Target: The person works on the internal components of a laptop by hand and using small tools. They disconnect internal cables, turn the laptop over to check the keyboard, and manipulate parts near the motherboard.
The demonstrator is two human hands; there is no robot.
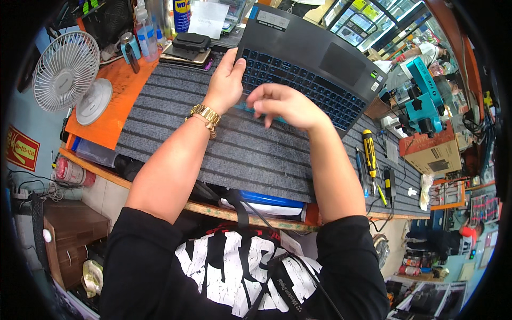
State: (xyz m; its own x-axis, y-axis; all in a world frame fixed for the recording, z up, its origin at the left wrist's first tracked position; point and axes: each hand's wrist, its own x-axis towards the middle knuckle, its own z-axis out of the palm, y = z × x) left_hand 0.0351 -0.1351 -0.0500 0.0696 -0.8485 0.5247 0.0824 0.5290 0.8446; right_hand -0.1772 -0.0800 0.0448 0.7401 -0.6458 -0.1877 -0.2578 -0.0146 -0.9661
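Note:
A dark laptop (298, 50) is tilted over the grey striped mat, its backlit keyboard facing me and its touchpad on the far side. Its screen is not visible. My left hand (226, 80), with a gold watch (205, 113) at the wrist, grips the laptop's left edge, thumb on top. Close to the near edge of the keyboard hovers my right hand (285, 105), fingers loosely bent and apart, with nothing seen in them. Whether its fingertips touch the laptop I cannot tell.
A white fan (66, 72) stands at the left on an orange surface. Right of the laptop lie a yellow screwdriver (369, 152) and a black adapter (390, 184) on the striped mat (176, 112). Farther right are a teal machine (424, 98) and a cardboard box (437, 152).

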